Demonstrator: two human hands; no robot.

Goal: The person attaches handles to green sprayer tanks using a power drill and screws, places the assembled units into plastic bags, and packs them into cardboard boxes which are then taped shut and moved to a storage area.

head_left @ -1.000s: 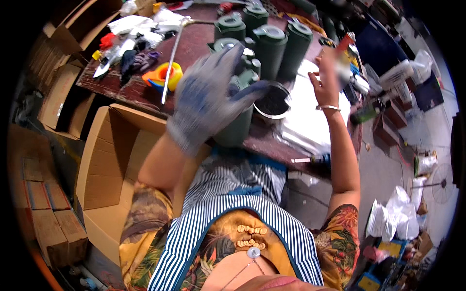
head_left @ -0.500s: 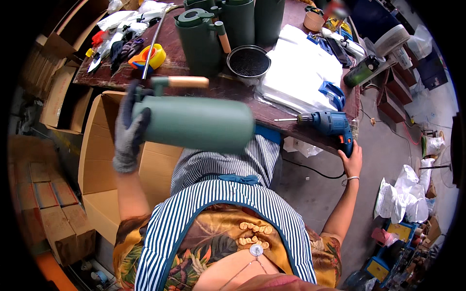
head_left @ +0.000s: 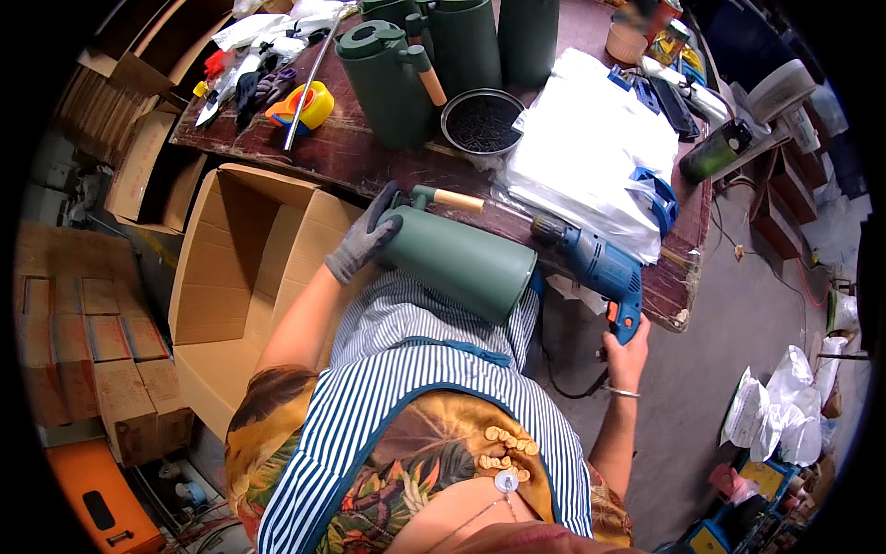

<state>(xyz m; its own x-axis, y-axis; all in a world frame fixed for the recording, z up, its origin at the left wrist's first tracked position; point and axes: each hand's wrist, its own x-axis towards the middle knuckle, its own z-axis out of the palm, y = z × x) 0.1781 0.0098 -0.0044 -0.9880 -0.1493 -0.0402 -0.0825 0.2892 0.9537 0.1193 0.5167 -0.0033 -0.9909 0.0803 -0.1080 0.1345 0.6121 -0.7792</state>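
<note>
My gloved left hand (head_left: 360, 242) is closed on the top end of a dark green jug (head_left: 461, 263), which lies tilted on its side over my lap at the table's front edge. Its wooden handle (head_left: 459, 200) faces up and away from me. In my bare right hand (head_left: 625, 358) is the grip of a blue power drill (head_left: 600, 265), with a finger near the orange trigger. The drill's long bit points left toward the free end of the wooden handle; whether they touch I cannot tell. A metal bowl (head_left: 447, 132) of small dark screws sits just beyond.
Several more green jugs (head_left: 386, 97) stand upright at the back of the table (head_left: 314, 162). White plastic bags (head_left: 581, 138) are stacked right of the bowl. A yellow tape dispenser (head_left: 314, 103) lies at left. An open cardboard box (head_left: 217, 342) stands beside my left arm.
The jug has moved right and toward me, its base tilting down. My right hand has lifted the drill from the table edge and brought its bit to the jug's handle.
</note>
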